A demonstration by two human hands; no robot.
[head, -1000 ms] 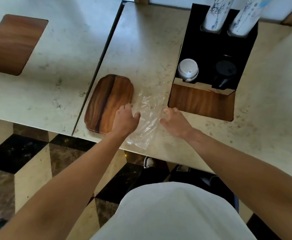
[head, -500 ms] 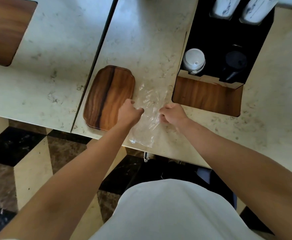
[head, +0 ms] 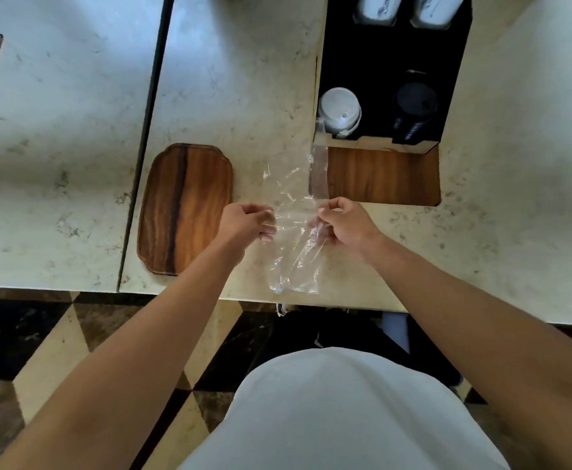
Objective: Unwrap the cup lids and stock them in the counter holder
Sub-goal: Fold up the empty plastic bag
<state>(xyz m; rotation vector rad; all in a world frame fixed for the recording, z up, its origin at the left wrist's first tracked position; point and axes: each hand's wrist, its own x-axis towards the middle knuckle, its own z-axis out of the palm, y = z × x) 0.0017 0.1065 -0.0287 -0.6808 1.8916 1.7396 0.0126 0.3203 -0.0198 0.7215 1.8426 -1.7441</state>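
An empty clear plastic wrapper (head: 294, 239) lies crumpled on the marble counter near its front edge. My left hand (head: 249, 222) pinches its left side and my right hand (head: 344, 223) grips its right side, both closed on the film. Behind them the black counter holder (head: 379, 62) is set into the counter. A stack of white lids (head: 339, 110) sits in its front left slot and a stack of black lids (head: 413, 108) in its front right slot.
A wooden tray (head: 184, 206) lies just left of my left hand. Two sleeves of paper cups (head: 406, 8) stand in the holder's back slots. A wood-lined recess (head: 383, 174) opens in front of the holder. A dark seam (head: 148, 130) splits the counter.
Both hands went from resting open beside the wrapper to closing on its two sides. The wrapper is now pulled flatter between them, and the view has shifted closer.
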